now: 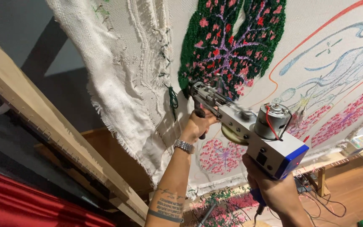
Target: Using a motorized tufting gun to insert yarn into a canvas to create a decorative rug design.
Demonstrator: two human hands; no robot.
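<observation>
While both hands' grips clamp the tufting gun (248,134) — left hand (198,124), right hand (274,189) — frayed cloth (122,84) hangs beside.

The white cloth (118,75) carries a dark green tufted patch (232,38) flecked pink, red and purple. The tufting gun (253,134) is silver-grey with a blue end. A red drape (30,201) lies near left.

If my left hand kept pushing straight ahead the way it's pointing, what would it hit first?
Probably the white cloth stretched on the frame, just below the green tufted patch; your left hand looks very near it, though depth is unclear.
</observation>
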